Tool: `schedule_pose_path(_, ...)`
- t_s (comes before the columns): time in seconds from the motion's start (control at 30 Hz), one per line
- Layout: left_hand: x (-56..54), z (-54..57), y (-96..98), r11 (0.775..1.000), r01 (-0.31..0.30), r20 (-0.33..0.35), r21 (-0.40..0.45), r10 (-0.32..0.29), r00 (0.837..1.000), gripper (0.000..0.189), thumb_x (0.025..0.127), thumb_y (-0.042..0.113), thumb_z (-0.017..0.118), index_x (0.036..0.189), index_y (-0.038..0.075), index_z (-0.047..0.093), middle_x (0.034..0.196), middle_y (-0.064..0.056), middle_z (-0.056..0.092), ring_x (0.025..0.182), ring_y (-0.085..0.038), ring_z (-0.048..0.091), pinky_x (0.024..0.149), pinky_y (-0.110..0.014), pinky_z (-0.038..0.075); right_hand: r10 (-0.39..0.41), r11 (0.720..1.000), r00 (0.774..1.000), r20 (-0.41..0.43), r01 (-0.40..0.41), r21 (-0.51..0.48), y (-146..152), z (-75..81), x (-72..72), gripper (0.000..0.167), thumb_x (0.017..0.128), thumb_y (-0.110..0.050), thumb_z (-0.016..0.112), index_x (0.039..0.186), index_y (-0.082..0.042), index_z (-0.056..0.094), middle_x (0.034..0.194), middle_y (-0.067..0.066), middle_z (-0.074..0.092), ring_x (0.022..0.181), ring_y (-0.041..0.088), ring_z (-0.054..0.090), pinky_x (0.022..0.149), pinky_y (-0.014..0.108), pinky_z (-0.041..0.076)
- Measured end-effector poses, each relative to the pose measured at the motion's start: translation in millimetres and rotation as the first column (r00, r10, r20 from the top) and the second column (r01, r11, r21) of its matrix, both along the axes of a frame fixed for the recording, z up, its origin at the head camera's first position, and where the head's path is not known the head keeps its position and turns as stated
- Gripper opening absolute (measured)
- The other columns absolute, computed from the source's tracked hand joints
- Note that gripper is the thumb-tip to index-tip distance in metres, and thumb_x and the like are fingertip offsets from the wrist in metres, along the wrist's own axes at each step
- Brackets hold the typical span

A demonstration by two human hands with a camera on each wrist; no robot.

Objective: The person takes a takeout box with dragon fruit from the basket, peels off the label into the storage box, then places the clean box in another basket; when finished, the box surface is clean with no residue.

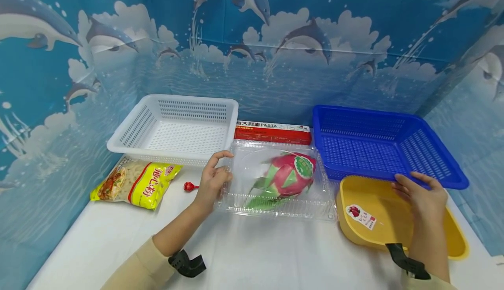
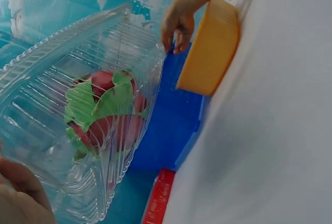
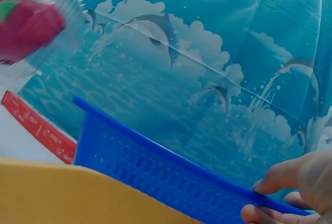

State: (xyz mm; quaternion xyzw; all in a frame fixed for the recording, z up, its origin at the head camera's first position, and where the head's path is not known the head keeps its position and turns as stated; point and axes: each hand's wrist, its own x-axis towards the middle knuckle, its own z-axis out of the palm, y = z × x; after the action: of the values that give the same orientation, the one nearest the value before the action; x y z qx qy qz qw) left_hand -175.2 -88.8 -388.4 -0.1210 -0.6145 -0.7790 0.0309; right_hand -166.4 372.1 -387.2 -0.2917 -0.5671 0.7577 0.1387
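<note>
My left hand (image 1: pixel 212 183) grips the left edge of a clear plastic box (image 1: pixel 240 198), its thumb and fingers at the rim. Inside the box lies a pink and green dragon fruit (image 1: pixel 291 174) with a green sticker; the left wrist view shows the box (image 2: pixel 41 94) raised off the table and tilted. On the right, my right hand (image 1: pixel 423 198) reaches over a yellow basin (image 1: pixel 386 237) and pinches the front rim of a blue perforated basket (image 1: pixel 354 150). In the right wrist view, the fingertips straddle the blue basket's rim (image 3: pixel 181 162).
Back left stands a white basket (image 1: pixel 177 134). Before it lie a yellow bag of noodles (image 1: pixel 138 180) and a small red-wrapped lollipop (image 1: pixel 190 186). Behind the clear box lies a red pasta box (image 1: pixel 271 134). A dolphin-print cloth (image 1: pixel 252 71) hangs along the back and sides.
</note>
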Motion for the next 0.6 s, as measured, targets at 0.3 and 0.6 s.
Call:
schedule_pose_path(0.3,-24.1,28.3,22.2,0.994,0.01,-0.091,0.106,0.0,0.996,0.04,0.078,0.003,0.047,0.117,0.012,0.053,0.049,0.008,0.035,0.039,-0.004,0.026,0.036,-0.018,0.021,-0.007,1.0,1.0,-0.016,0.007,0.013,1,-2.0,-1.8,0.052,0.076,-0.011,0.083,0.11,-0.018,0.045,0.072,-0.002,0.067,0.059,0.016,0.069,0.055,0.028,0.057)
schedule_pose_path(0.6,-56.4,42.0,50.5,0.98,0.068,-0.157,0.188,-0.039,0.987,0.037,0.079,0.003,0.048,0.113,0.016,0.055,0.05,0.007,0.034,0.038,-0.006,0.025,0.036,-0.018,0.021,-0.011,1.0,1.0,0.001,0.011,-0.001,1,-2.0,-1.7,0.049,0.077,-0.009,0.081,0.109,-0.018,0.044,0.071,-0.002,0.067,0.058,0.016,0.069,0.055,0.027,0.057)
